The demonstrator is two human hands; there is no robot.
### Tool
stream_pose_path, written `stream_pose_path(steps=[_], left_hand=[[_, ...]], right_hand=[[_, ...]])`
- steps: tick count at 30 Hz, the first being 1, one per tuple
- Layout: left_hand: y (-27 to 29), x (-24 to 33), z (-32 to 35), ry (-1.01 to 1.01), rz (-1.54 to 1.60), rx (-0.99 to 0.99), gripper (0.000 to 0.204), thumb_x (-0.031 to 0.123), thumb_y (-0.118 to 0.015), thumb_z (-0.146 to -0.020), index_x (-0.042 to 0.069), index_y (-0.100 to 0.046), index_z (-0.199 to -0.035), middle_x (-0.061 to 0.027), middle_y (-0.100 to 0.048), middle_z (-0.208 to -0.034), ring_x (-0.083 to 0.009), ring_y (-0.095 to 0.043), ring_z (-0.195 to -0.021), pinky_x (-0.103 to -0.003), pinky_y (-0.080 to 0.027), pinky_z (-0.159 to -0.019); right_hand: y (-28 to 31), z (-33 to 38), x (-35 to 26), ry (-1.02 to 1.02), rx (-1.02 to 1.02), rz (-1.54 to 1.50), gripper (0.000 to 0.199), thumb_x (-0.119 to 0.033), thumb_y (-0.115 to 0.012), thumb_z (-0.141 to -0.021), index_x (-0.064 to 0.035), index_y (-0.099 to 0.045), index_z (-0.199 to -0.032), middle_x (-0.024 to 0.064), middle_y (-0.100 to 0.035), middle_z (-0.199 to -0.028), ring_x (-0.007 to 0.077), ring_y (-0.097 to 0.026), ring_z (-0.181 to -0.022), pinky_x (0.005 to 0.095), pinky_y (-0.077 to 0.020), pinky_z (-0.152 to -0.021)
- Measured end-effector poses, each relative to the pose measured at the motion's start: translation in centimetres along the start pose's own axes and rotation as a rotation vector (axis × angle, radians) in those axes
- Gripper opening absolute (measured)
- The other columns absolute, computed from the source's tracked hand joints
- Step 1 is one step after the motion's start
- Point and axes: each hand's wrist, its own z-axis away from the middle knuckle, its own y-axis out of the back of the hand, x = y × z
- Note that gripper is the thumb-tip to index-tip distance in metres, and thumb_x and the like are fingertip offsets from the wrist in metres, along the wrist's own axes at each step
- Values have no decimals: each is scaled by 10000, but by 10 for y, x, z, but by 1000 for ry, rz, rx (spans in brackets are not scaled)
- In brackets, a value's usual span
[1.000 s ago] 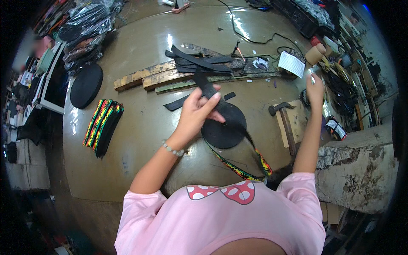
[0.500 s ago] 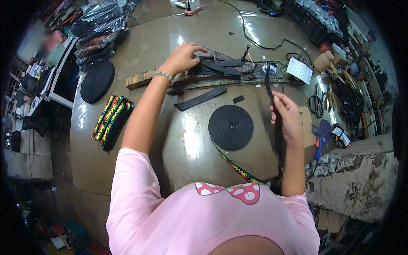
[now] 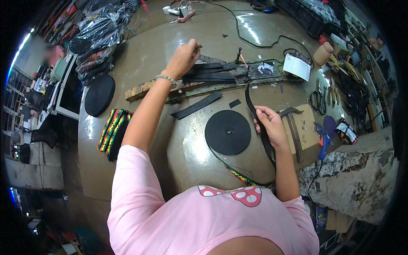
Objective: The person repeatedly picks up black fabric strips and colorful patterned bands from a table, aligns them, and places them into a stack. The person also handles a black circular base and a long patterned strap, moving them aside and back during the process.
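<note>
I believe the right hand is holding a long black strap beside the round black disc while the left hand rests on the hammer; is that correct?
Not quite. The head view shows the left hand raised over the black strips on the wooden slats, far from the hammer. The right hand does hold the long black strap beside the round black disc.

The left hand (image 3: 183, 57) reaches to twelve o'clock, fingers pinched above the stacked black strips (image 3: 210, 72). The right hand (image 3: 270, 125) grips a long black strap (image 3: 256, 114) — just at three o'clock of the black disc (image 3: 228, 132).
</note>
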Motion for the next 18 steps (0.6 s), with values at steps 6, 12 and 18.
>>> stream_pose_path(steps=[6, 12, 18], left_hand=[[15, 12, -13, -206, -175, -54, 250, 96, -609, -785, 63, -498, -1007, -92, -530, -1002, -312, -501, -982, -407, -409, -872], [-16, 10, 11, -59, -3, -337, 401, 341, -633, -825, 59, -560, -1101, -149, -535, -1053, -328, -489, -1019, -381, -408, -896], [-26, 1, 18, -165, -152, -248, 376, 323, -583, -857, 44, -564, -1108, -156, -546, -988, -317, -509, -925, -383, -424, -850]], right_hand=[[1, 0, -5, -2, -15, 10, 275, -205, -529, -932, -5, -551, -1120, 12, -545, -735, 52, -476, -575, 177, -398, -529], [1, 1, -2, -15, -43, 24, 287, -215, -528, -934, -1, -549, -1124, 10, -543, -737, 49, -479, -575, 175, -403, -537], [2, -1, 1, -18, -86, 40, 293, -217, -528, -934, 1, -548, -1129, 8, -546, -742, 44, -484, -579, 176, -407, -537]])
